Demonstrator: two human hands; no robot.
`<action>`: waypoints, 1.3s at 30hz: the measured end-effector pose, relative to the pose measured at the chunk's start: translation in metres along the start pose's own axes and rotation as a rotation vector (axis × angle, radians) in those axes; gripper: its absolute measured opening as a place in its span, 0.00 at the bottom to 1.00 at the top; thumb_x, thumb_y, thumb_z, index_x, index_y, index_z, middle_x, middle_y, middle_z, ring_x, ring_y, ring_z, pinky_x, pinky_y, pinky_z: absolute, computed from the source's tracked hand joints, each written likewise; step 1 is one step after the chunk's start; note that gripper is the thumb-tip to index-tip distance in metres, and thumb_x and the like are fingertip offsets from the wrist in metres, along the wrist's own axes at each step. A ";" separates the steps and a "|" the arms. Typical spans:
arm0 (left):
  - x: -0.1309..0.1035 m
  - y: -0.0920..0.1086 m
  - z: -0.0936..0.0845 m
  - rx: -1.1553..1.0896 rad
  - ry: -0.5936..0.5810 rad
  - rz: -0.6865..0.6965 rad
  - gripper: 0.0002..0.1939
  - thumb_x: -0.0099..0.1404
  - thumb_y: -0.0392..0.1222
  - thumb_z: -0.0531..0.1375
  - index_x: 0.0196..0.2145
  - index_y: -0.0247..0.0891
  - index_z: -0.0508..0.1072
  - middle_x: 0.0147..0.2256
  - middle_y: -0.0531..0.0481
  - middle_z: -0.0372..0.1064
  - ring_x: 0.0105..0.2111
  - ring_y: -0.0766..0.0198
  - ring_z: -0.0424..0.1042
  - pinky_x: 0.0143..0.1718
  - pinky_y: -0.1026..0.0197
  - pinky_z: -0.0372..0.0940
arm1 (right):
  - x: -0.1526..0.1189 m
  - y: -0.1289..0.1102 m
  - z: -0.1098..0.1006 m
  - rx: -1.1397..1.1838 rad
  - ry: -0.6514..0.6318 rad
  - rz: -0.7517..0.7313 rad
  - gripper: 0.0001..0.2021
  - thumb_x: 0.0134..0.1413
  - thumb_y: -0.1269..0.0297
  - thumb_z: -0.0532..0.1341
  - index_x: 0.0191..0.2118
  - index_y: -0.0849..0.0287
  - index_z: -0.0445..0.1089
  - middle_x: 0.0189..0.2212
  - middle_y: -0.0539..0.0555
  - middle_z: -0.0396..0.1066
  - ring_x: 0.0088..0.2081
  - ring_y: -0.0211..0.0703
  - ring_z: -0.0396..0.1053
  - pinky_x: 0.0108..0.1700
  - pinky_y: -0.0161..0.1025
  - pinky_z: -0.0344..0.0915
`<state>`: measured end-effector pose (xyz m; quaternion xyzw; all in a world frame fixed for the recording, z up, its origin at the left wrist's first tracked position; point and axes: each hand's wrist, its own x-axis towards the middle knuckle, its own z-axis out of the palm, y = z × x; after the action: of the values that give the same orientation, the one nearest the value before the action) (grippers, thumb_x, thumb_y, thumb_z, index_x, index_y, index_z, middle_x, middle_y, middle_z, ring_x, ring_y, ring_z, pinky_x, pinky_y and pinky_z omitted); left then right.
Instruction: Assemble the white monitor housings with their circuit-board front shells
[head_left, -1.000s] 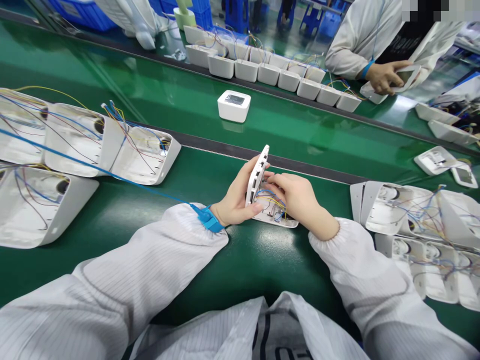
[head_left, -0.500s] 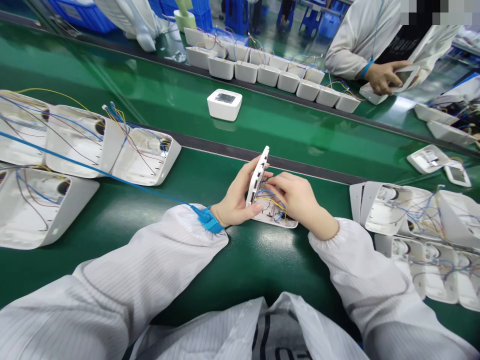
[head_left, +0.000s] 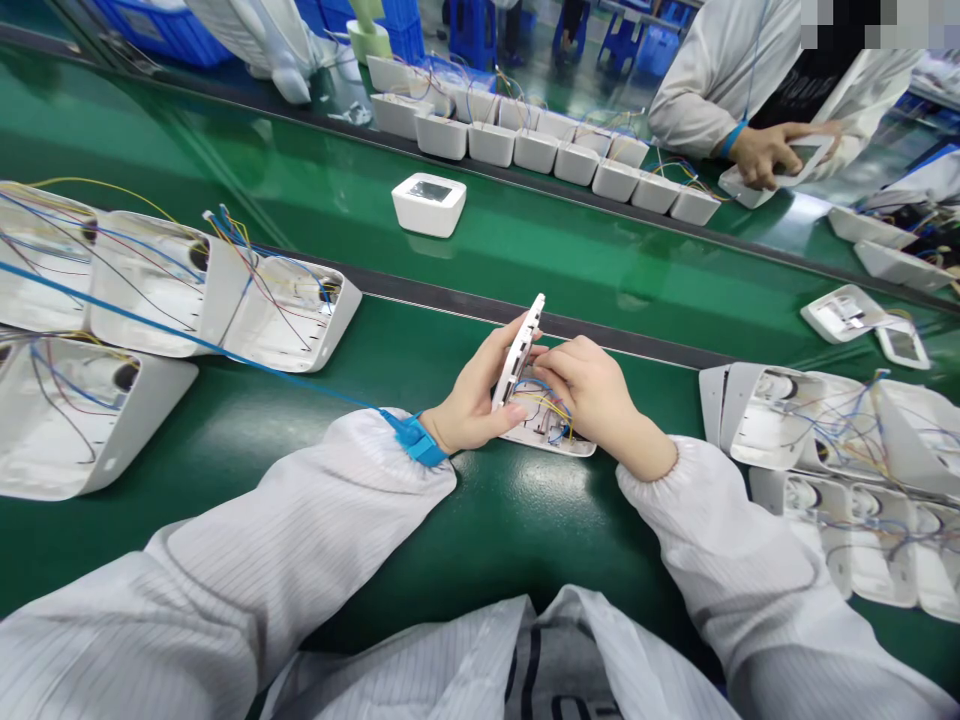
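Observation:
Near the middle of the green table, my left hand holds a white panel nearly upright, thumb on its lower edge and fingers behind. Beside it lies a white housing, open side up, with blue, yellow and red wires inside. Over the housing, my right hand has its fingers pinched together close to the panel's inner side. What those fingertips hold is too small and partly hidden to name.
White housings with wires stand at the left and right. A closed white unit and an opened one sit on the belt. Across it, a person's hand holds a white part beside a row of housings.
The closed unit and the opened unit on the belt have shifted left. The panel has tilted slightly to the right, and my right fingers have moved a little.

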<state>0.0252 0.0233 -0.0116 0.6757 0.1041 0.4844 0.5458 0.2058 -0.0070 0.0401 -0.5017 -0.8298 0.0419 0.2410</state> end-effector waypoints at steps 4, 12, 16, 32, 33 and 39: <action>0.000 0.000 0.001 -0.038 -0.004 0.003 0.38 0.60 0.52 0.64 0.64 0.43 0.57 0.63 0.37 0.54 0.60 0.42 0.61 0.62 0.40 0.57 | 0.000 0.000 0.000 -0.017 -0.002 -0.011 0.14 0.67 0.64 0.52 0.38 0.59 0.75 0.32 0.55 0.75 0.36 0.45 0.65 0.41 0.41 0.62; 0.001 -0.001 0.001 -0.058 0.004 -0.039 0.38 0.59 0.56 0.64 0.62 0.41 0.60 0.62 0.37 0.58 0.60 0.42 0.62 0.62 0.40 0.57 | 0.002 -0.003 -0.003 -0.041 -0.056 -0.034 0.18 0.69 0.62 0.48 0.38 0.59 0.75 0.33 0.56 0.75 0.35 0.45 0.63 0.39 0.42 0.60; 0.001 0.000 0.001 -0.054 -0.018 -0.062 0.36 0.60 0.53 0.64 0.62 0.41 0.61 0.62 0.37 0.58 0.60 0.42 0.63 0.61 0.41 0.58 | 0.003 -0.003 -0.004 -0.034 -0.063 -0.029 0.18 0.68 0.62 0.49 0.38 0.60 0.76 0.33 0.56 0.75 0.34 0.44 0.63 0.39 0.41 0.60; 0.002 0.001 0.003 0.017 -0.036 -0.055 0.41 0.62 0.54 0.62 0.67 0.41 0.52 0.62 0.38 0.59 0.60 0.43 0.62 0.62 0.41 0.57 | 0.004 -0.005 -0.002 -0.097 -0.153 0.010 0.15 0.67 0.65 0.51 0.37 0.62 0.74 0.34 0.58 0.75 0.34 0.45 0.61 0.38 0.42 0.58; 0.001 0.000 0.003 0.003 -0.027 -0.058 0.41 0.61 0.55 0.62 0.67 0.41 0.52 0.62 0.37 0.59 0.60 0.42 0.61 0.62 0.40 0.56 | 0.004 -0.006 -0.003 -0.088 -0.162 0.022 0.15 0.67 0.65 0.51 0.39 0.62 0.74 0.36 0.58 0.75 0.35 0.45 0.62 0.39 0.41 0.58; 0.001 -0.004 0.005 -0.076 0.028 -0.059 0.38 0.61 0.52 0.63 0.65 0.42 0.55 0.62 0.38 0.57 0.62 0.44 0.59 0.64 0.40 0.53 | 0.008 0.007 -0.021 0.053 -0.219 0.136 0.09 0.60 0.68 0.58 0.42 0.59 0.74 0.39 0.55 0.76 0.39 0.43 0.67 0.42 0.39 0.60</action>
<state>0.0314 0.0225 -0.0141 0.6443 0.1131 0.4812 0.5836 0.2174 -0.0006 0.0592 -0.5428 -0.8137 0.1347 0.1585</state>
